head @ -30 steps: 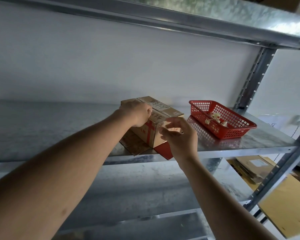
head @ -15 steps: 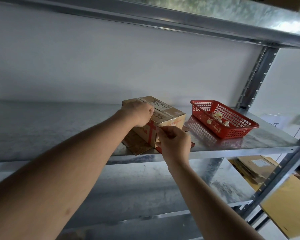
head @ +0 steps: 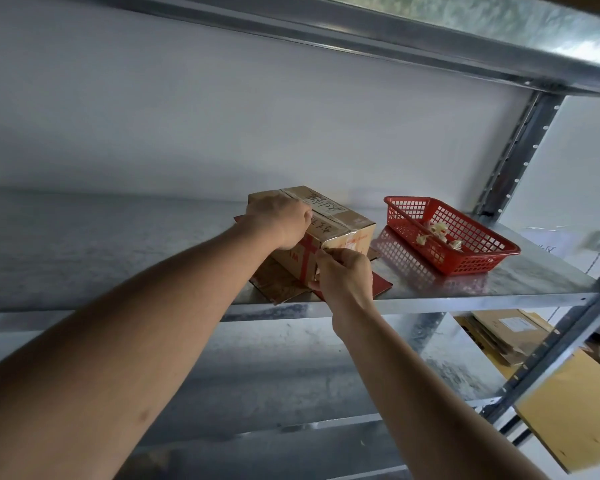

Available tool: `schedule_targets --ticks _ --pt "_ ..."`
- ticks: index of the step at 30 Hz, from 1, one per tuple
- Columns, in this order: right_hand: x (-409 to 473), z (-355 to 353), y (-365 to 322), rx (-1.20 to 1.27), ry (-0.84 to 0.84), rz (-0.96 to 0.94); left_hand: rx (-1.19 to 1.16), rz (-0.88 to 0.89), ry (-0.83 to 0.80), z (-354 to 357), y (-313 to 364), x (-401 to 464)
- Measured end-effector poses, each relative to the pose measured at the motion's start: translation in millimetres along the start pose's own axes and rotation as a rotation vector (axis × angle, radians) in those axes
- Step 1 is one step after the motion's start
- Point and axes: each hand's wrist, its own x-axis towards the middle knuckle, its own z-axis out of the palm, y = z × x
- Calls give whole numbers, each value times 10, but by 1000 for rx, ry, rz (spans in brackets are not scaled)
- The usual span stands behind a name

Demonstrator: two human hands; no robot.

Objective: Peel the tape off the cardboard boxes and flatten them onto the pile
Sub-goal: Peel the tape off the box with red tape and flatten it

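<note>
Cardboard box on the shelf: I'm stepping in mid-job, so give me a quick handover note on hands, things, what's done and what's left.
Left hand rests curled on top of the cardboard box, steadying it.
Right hand pinches the clear tape at the box's near top corner.
The box stands whole on flattened cardboard on the metal shelf; the red basket to its right holds balled-up tape scraps.
Done: tape end gripped.
Left: peel the tape off, probably drop it in the basket, flatten the box onto the pile.

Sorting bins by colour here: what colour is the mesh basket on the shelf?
Red; the basket shows clearly in the head view.
</note>
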Motion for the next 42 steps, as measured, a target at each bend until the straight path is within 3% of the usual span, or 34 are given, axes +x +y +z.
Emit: schedule_targets --ticks 3,6,15,20,24,26,32,42 --pt "-48 42 53 -275 135 -216 18 -2 23 5 13 -21" --pt "-91 33 137 -261 262 -337 79 -25 56 9 28 -50" --pt "56 -130 169 -18 343 -246 420 -150 -12 -81 258 -73" --pt "120 -176 182 -186 317 -327 309 -41 -41 -134 149 68" --pt "218 -252 133 -255 385 -357 -113 160 -212 -78 -96 71" --pt "287 -304 108 -339 348 -336 -168 150 -288 -17 -164 64" --pt "451 -370 -24 -505 121 -198 -69 127 -266 51 -62 90" --pt "603 -539 -233 180 -210 303 -39 118 -233 132 -85 82"
